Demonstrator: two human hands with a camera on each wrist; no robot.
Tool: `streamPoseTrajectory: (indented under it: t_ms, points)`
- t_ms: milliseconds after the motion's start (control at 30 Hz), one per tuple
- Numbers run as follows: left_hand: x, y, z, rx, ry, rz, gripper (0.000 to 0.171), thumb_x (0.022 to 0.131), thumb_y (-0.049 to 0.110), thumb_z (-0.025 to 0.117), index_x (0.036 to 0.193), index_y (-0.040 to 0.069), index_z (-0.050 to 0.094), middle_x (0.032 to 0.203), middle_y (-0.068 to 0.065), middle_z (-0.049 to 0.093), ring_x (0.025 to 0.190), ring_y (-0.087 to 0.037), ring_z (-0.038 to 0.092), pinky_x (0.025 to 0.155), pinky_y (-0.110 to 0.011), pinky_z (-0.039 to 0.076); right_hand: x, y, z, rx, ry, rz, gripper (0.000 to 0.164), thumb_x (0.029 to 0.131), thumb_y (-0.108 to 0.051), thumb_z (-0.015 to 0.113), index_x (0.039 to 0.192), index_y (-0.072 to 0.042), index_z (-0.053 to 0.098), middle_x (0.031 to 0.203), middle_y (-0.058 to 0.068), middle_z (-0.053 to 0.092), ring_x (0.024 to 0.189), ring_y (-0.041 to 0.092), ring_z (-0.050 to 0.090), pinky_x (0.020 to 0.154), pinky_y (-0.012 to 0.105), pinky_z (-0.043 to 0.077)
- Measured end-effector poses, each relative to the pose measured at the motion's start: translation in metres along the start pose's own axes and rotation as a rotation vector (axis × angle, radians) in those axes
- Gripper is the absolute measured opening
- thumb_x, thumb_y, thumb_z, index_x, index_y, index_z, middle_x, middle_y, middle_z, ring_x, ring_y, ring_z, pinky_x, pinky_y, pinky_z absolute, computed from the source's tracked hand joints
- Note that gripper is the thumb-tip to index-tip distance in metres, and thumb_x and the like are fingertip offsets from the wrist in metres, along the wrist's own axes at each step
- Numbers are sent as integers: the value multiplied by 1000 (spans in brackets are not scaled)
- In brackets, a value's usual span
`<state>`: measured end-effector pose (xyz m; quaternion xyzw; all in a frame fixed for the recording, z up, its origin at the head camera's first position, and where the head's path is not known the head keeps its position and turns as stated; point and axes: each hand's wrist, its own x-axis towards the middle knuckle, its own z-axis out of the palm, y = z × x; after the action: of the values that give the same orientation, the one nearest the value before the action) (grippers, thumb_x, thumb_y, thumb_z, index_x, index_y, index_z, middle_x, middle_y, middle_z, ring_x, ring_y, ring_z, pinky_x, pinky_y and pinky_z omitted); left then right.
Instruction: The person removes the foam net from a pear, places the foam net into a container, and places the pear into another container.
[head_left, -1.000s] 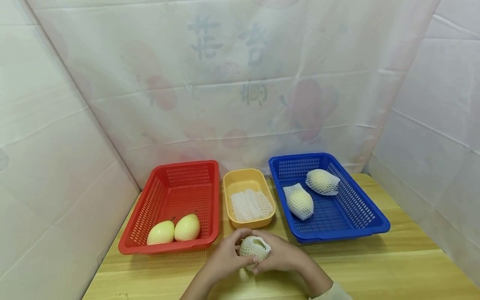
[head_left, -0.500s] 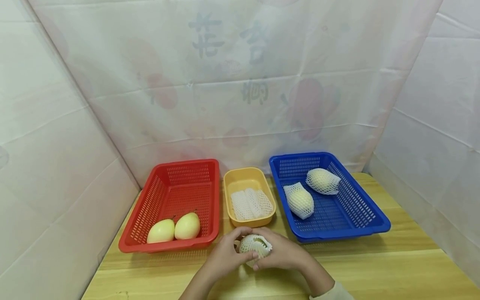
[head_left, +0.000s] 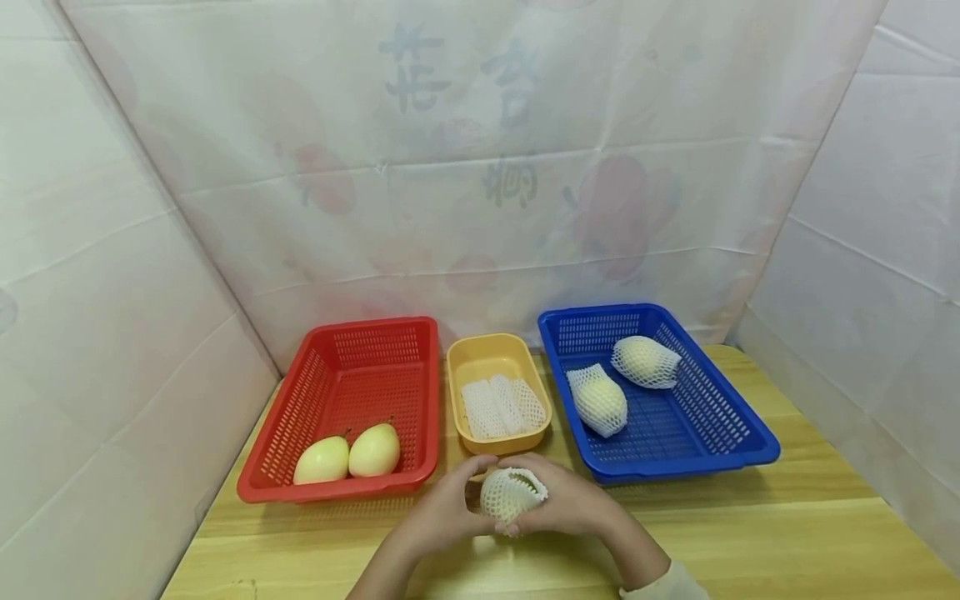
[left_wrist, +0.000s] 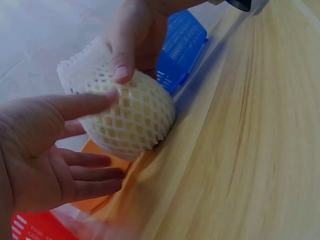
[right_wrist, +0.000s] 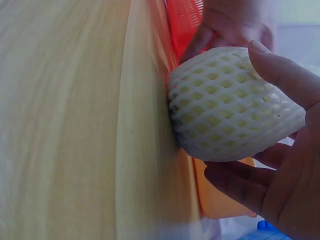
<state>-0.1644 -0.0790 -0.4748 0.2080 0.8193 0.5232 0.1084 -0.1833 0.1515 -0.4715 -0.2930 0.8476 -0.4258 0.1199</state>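
A pear in a white foam net (head_left: 510,497) is at the table's front middle, between both hands. The net covers its body, and the net's gathered end gapes toward the right hand. My right hand (head_left: 566,500) grips it, thumb on one side and fingers round the other, as the right wrist view shows on the netted pear (right_wrist: 220,107). My left hand (head_left: 446,510) is at its left side. In the left wrist view the left hand's fingers (left_wrist: 92,172) are straight and apart from the pear, while its thumb lies against or just in front of the net.
A red basket (head_left: 337,327) at left holds two bare pears (head_left: 322,461). The yellow tray (head_left: 487,343) in the middle contains several foam nets (head_left: 504,408). At right, a blue basket (head_left: 675,467) bears two netted pears (head_left: 600,402). Wooden tabletop (head_left: 750,542) extends in front.
My left hand has loosened and drawn slightly left from the netted pear. The pear has shifted a little to the right and turned in the right hand.
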Motion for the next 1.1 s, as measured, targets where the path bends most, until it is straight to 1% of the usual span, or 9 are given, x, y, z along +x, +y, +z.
streamPoseTrajectory:
  t_ms: [100, 267, 333, 400, 533, 700, 800, 900, 1100]
  points:
    - [1, -2, -2, -8, -43, -5, 75, 75, 14, 85, 141, 15, 49, 131, -12, 61, 113, -31, 63, 92, -41, 54, -1, 1, -1, -4, -9, 15, 84, 69, -39, 87, 143, -29, 49, 136, -2, 53, 113, 20, 55, 89, 36, 48]
    - [2, -2, -2, -28, -60, -17, 69, 78, 14, 83, 139, 13, 52, 126, -6, 63, 110, -26, 64, 91, -38, 55, -3, 3, -6, 1, -48, 42, 104, 63, -18, 88, 153, -22, 35, 142, 2, 50, 115, 22, 53, 93, 38, 46]
    - [2, -1, -2, -40, -58, -18, 66, 78, 14, 83, 138, 13, 53, 126, -5, 62, 111, -27, 63, 92, -39, 55, -4, 5, -8, 1, -61, 43, 106, 61, -12, 87, 153, -20, 35, 140, 1, 52, 113, 21, 54, 93, 36, 47]
    - [2, -1, -2, -52, -56, -12, 63, 79, 15, 82, 136, 15, 55, 126, -4, 62, 112, -27, 63, 93, -39, 54, -4, 6, -9, 11, -68, 37, 103, 61, -10, 87, 151, -20, 39, 136, -1, 56, 111, 19, 56, 92, 33, 47]
    - [2, 0, -2, -58, -46, 6, 58, 80, 15, 81, 133, 18, 57, 125, -2, 63, 112, -28, 62, 93, -40, 54, -4, 7, -9, 35, -71, 12, 89, 63, -12, 86, 143, -23, 49, 126, -5, 62, 104, 13, 60, 88, 28, 50]
    - [0, 0, -4, -71, -42, 14, 57, 82, 15, 80, 134, 18, 57, 128, -3, 62, 113, -30, 62, 93, -43, 54, -3, 5, -11, 38, -77, -14, 77, 68, -19, 86, 136, -31, 52, 117, -9, 65, 99, 10, 62, 84, 26, 52]
    - [1, -2, -4, -62, -49, 17, 57, 83, 16, 78, 136, 18, 56, 129, -2, 62, 113, -29, 62, 93, -43, 54, -3, 5, -12, 0, -68, -14, 73, 71, -28, 86, 135, -30, 53, 115, -11, 65, 98, 8, 62, 84, 26, 52]
    - [2, -3, -4, -23, -51, 17, 57, 84, 19, 78, 137, 19, 56, 127, 0, 62, 111, -27, 62, 92, -43, 54, -4, 4, -13, -30, -55, -6, 72, 71, -36, 86, 135, -27, 54, 114, -12, 66, 98, 7, 62, 85, 26, 52]
    - [2, 0, -4, 27, -42, 0, 55, 86, 24, 77, 136, 25, 57, 127, -1, 60, 109, -25, 60, 84, -34, 54, -4, 3, -14, 5, -42, -6, 69, 71, -39, 86, 130, -24, 55, 109, -9, 66, 96, 8, 62, 82, 26, 52]
